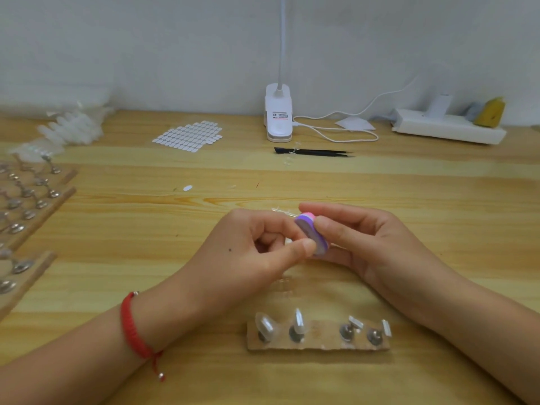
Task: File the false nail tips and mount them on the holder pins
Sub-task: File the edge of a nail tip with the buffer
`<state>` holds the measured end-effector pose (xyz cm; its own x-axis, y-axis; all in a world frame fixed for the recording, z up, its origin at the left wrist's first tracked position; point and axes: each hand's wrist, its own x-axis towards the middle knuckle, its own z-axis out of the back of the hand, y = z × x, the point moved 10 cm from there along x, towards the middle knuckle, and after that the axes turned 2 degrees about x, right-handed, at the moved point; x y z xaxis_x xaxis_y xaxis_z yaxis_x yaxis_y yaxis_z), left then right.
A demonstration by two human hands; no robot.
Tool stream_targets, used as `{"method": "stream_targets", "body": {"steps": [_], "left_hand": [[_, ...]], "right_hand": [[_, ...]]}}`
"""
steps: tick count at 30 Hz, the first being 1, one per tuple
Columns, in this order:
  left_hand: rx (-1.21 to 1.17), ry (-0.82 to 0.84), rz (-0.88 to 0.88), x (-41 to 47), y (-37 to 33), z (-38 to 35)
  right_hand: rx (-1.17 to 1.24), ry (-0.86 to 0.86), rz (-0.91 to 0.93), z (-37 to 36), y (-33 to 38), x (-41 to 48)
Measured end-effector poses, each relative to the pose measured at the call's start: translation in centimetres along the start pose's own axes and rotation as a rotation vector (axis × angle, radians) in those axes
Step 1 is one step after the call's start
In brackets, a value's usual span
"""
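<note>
1. Desk (122,229): pale pine boards with a lengthwise grain and a matt finish. It butts against a plain white wall (146,39).
2. Racks (65,197): flat wooden strips side by side at the far left. They carry rows of round-based metal pins (54,194), blurred at the frame edge.
3. Bags (70,127): clear, crinkled plastic with translucent contents, heaped near the wall.
4. Tab sheet (190,135): rows of small white oval tabs, lying flat.
5. Left hand (248,249): a red woven bracelet (131,325) circles the wrist. Grip: fingers curled in, thumb tip against the file. What they pinch cannot be told.
6. Lamp (278,118): glossy white plastic clip base by the wall. A thin neck rises out of frame, and a white cable (336,133) loops off to the right.
7. File (311,235): small oblong block with rounded ends, purple and pink layers and a grey face. It is held above the desk between both hands.
8. Tweezers (312,152): black, slim and pointed, flat on the desk in front of the lamp.
9. Holder (318,343): rough-edged wooden strip nearest the viewer, with four more pins. The left two carry clear, glossy nail tips (266,324). The right two carry small white tabs.
10. Right hand (365,244): grip clamped on the file, thumb on the near side, fingers behind.
11. Power strip (447,128): white, rectangular, against the wall.
</note>
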<state>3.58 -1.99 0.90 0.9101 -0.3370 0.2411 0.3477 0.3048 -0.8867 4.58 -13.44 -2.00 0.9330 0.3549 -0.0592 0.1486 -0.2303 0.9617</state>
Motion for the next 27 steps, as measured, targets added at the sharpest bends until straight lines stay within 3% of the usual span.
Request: {"method": "stream_targets", "body": {"steps": [4,23,25,27], "left_hand": [[-0.08,-0.093,0.056,0.3,0.7,1.5],[0.087,0.005,-0.085,-0.1,-1.3,-0.1],[0.072,-0.039,-0.123,-0.3,-1.9,-0.1],[-0.096,-0.142,-0.043,-0.1,-0.9,1.4]], "right_hand": [[0.013,-0.014,-0.03,0.3,-0.1,-0.1],[0.044,0.026,-0.044,-0.1,-0.3,0.2],[0.112,-0.031,-0.024,0.5,-0.1,0.3],[0.227,-0.112,0.023,1.7,0.5,0.1]]}}
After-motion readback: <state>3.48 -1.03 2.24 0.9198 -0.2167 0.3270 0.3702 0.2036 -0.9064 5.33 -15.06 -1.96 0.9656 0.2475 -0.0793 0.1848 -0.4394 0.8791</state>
